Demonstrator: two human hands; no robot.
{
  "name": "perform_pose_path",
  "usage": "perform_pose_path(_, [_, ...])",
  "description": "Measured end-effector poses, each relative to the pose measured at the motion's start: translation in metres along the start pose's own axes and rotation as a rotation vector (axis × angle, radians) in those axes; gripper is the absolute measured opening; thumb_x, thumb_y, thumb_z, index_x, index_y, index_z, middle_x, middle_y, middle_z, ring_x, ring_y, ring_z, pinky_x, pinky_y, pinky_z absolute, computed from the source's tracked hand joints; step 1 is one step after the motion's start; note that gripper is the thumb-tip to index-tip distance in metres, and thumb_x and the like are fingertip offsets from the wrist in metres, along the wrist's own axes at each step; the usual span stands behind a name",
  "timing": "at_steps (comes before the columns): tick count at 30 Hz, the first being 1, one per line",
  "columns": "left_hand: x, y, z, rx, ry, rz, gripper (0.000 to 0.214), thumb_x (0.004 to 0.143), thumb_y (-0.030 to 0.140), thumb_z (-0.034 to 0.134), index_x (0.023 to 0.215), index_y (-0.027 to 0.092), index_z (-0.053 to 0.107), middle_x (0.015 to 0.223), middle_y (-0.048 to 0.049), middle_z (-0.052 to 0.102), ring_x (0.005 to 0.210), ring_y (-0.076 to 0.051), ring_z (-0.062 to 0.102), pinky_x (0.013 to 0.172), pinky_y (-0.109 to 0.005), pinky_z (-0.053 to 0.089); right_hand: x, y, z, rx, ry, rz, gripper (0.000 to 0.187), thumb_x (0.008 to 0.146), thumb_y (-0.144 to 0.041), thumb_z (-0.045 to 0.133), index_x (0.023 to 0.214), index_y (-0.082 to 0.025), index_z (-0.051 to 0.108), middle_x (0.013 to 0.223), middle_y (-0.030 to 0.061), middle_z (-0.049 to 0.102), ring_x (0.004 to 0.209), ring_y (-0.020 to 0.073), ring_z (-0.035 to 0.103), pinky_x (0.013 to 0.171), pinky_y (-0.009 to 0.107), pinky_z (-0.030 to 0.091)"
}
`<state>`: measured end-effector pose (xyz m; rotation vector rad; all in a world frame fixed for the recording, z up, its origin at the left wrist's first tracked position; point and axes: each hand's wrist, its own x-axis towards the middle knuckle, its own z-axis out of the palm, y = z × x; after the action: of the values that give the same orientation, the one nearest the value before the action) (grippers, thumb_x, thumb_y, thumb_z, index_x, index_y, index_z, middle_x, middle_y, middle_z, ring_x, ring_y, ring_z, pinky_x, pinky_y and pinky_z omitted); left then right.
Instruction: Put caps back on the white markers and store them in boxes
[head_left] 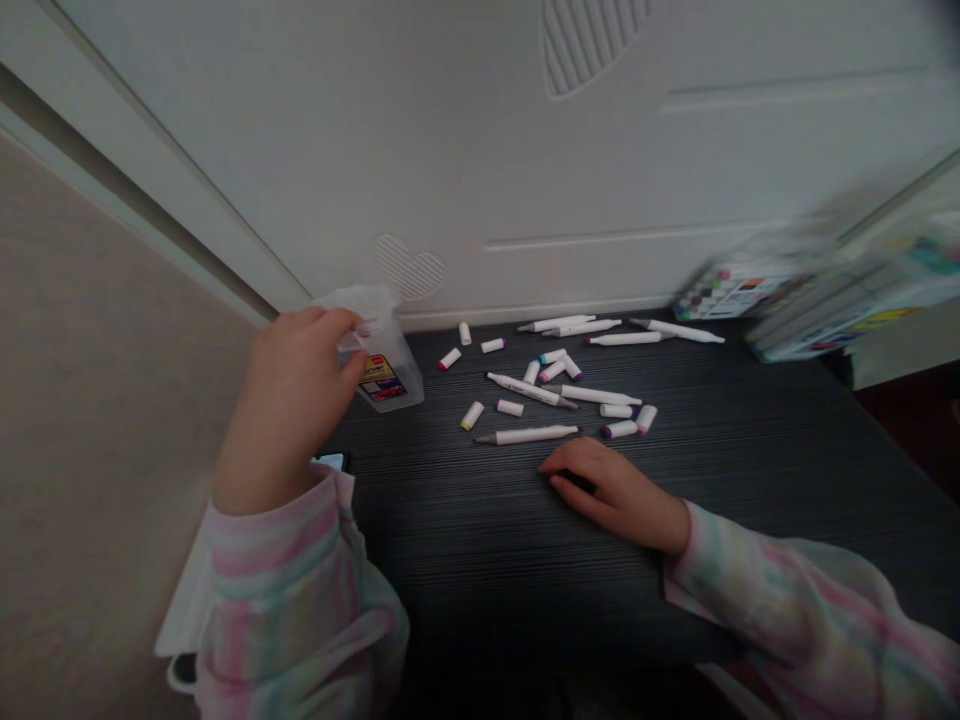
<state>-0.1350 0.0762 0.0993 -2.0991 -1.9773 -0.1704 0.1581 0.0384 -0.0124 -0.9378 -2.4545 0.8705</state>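
My left hand (300,385) is closed on the upper part of a translucent plastic marker box (401,365), which stands on the dark table and bears a yellow and red label. My right hand (604,490) rests on the table with its fingers bent; a dark gap shows between thumb and fingers. Just beyond it lies an uncapped white marker (529,435). Several more uncapped markers (600,397) are spread towards the back. Loose white caps with coloured ends lie among them, such as a yellow-ended cap (472,415) and a purple-ended cap (619,429).
A white panel (480,150) with heart reliefs rises behind the table (480,560). At the back right stand a clear case of markers (739,290) and a larger clear package (840,310). A phone (330,461) partly shows beside my left sleeve.
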Motion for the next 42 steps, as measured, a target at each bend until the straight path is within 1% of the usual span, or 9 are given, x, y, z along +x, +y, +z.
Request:
perform_pose_path(3, [0.001, 0.000, 0.000, -0.076, -0.005, 0.003, 0.028, 0.077, 0.024, 0.049, 0.100, 0.011, 0.060, 0.095, -0.0127, 0.063, 0.091, -0.027, 0.057, 0.082, -0.040, 0.045, 0.000, 0.000, 0.000, 0.001, 0.001, 0.004, 0.014, 0.085, -0.017, 0.047, 0.095, -0.015, 0.056, 0.091, 0.0063, 0.063, 0.088, 0.0160, 0.056, 0.081, 0.032, 0.043])
perform_pose_path(7, [0.000, 0.006, -0.001, -0.173, 0.007, -0.032, 0.041, 0.077, 0.036, 0.053, 0.108, 0.010, 0.057, 0.102, -0.0144, 0.063, 0.094, -0.029, 0.057, 0.085, -0.043, 0.044, 0.000, 0.001, 0.000, 0.004, -0.003, 0.007, 0.015, 0.085, -0.018, 0.046, 0.096, -0.016, 0.056, 0.091, 0.0064, 0.063, 0.088, 0.0163, 0.056, 0.081, 0.033, 0.043])
perform_pose_path(12, [0.000, 0.008, 0.001, -0.168, 0.090, -0.036, 0.042, 0.080, 0.041, 0.049, 0.108, 0.011, 0.057, 0.103, -0.0138, 0.063, 0.098, -0.028, 0.057, 0.088, -0.042, 0.043, 0.000, 0.000, 0.001, 0.011, -0.007, 0.014, 0.015, 0.085, -0.018, 0.047, 0.096, -0.015, 0.056, 0.091, 0.0067, 0.063, 0.088, 0.0165, 0.056, 0.082, 0.033, 0.043])
perform_pose_path(17, [0.000, 0.005, 0.001, -0.152, 0.103, -0.050, 0.043, 0.081, 0.044, 0.046, 0.105, 0.012, 0.058, 0.102, -0.0132, 0.062, 0.097, -0.028, 0.056, 0.087, -0.041, 0.043, -0.001, 0.000, 0.001, 0.015, -0.016, 0.016, 0.015, 0.085, -0.018, 0.046, 0.096, -0.015, 0.056, 0.092, 0.0063, 0.063, 0.089, 0.0162, 0.055, 0.082, 0.033, 0.043])
perform_pose_path(22, [-0.002, 0.003, -0.002, -0.196, 0.258, -0.090, 0.040, 0.081, 0.043, 0.047, 0.102, 0.012, 0.060, 0.100, -0.0127, 0.062, 0.100, -0.026, 0.055, 0.089, -0.039, 0.042, 0.000, 0.001, 0.001, 0.014, -0.002, 0.012, 0.014, 0.085, -0.018, 0.047, 0.095, -0.016, 0.057, 0.091, 0.0056, 0.063, 0.088, 0.0158, 0.056, 0.081, 0.032, 0.043])
perform_pose_path(29, [-0.007, 0.006, -0.016, -0.192, 0.415, -0.249, 0.041, 0.082, 0.043, 0.045, 0.109, 0.014, 0.055, 0.108, -0.0128, 0.058, 0.105, -0.027, 0.052, 0.089, -0.040, 0.042, 0.002, 0.000, 0.002, 0.032, -0.006, 0.019, 0.017, 0.085, -0.017, 0.046, 0.097, -0.017, 0.057, 0.092, 0.0059, 0.064, 0.090, 0.0169, 0.056, 0.083, 0.034, 0.043])
perform_pose_path(31, [-0.006, 0.007, -0.015, -0.181, 0.427, -0.220, 0.042, 0.081, 0.043, 0.048, 0.112, 0.014, 0.053, 0.112, -0.0141, 0.057, 0.109, -0.028, 0.050, 0.092, -0.043, 0.040, 0.002, -0.001, 0.002, 0.034, -0.002, 0.018, 0.016, 0.084, -0.017, 0.046, 0.097, -0.017, 0.057, 0.092, 0.0059, 0.064, 0.090, 0.0172, 0.056, 0.083, 0.034, 0.043])
perform_pose_path(36, [0.001, 0.006, -0.003, -0.122, 0.267, -0.078, 0.044, 0.078, 0.044, 0.052, 0.108, 0.011, 0.055, 0.113, -0.0177, 0.056, 0.111, -0.031, 0.049, 0.096, -0.046, 0.037, 0.003, -0.001, 0.002, 0.034, 0.003, 0.008, 0.016, 0.084, -0.016, 0.046, 0.096, -0.016, 0.057, 0.092, 0.0058, 0.064, 0.089, 0.0169, 0.056, 0.083, 0.033, 0.043])
perform_pose_path(42, [-0.004, 0.018, -0.011, -0.160, 0.512, -0.074, 0.035, 0.082, 0.033, 0.050, 0.105, 0.008, 0.057, 0.108, -0.0183, 0.058, 0.109, -0.027, 0.050, 0.096, -0.042, 0.037, 0.002, -0.002, 0.001, 0.029, 0.009, -0.008, 0.016, 0.084, -0.018, 0.046, 0.095, -0.016, 0.058, 0.090, 0.0060, 0.063, 0.087, 0.0171, 0.056, 0.081, 0.033, 0.043])
